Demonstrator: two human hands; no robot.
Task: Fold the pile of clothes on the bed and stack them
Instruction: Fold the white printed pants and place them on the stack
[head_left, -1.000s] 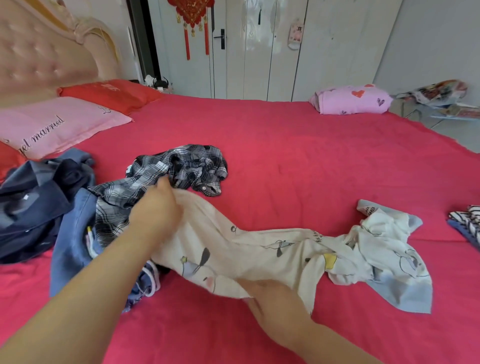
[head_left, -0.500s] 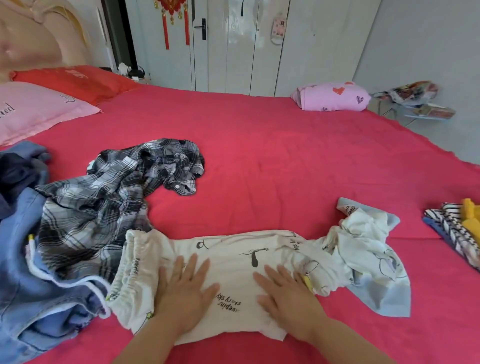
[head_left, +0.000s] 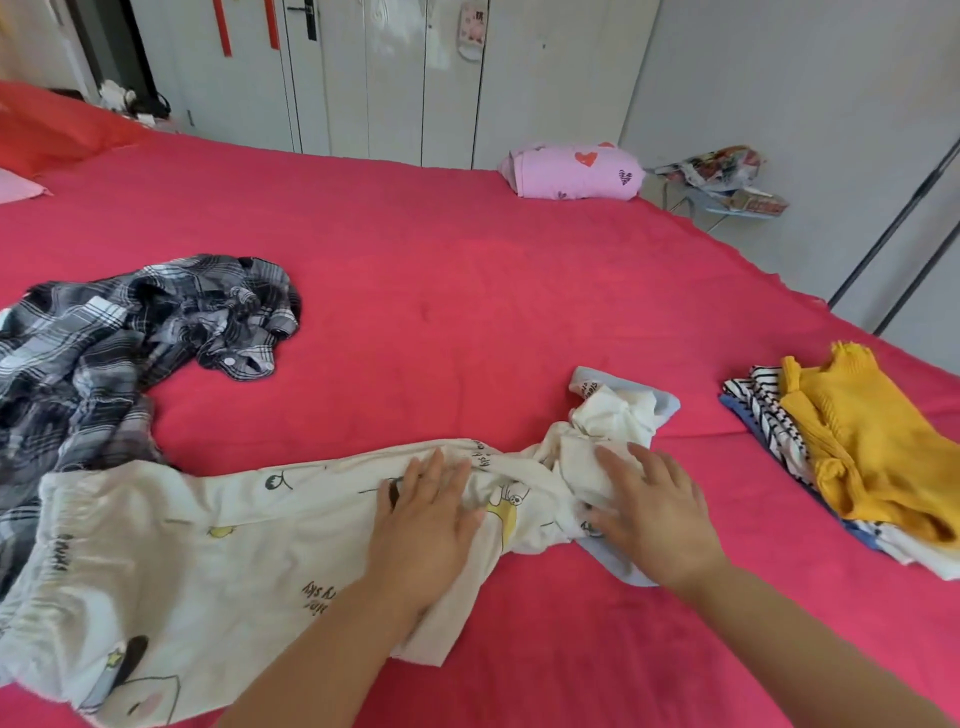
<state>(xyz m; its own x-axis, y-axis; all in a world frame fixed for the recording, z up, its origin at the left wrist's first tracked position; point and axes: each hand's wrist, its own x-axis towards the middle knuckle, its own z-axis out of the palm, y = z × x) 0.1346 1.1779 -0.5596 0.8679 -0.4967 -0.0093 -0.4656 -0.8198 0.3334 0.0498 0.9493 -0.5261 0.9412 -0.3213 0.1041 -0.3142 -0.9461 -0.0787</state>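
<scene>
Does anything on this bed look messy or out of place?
The cream printed trousers are bunched and twisted at the end under the right hand; the left hand presses a flatter part. The plaid shirt lies crumpled.

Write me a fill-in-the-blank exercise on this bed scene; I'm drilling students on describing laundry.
The sweater atop the folded stack is ____.
The crumpled plaid shirt lies on the person's ____ side.
The pink bundle bears red ____.
Left hand and right hand make ____ hands on the cream garment.
Missing words: yellow; left; hearts; two.
</scene>
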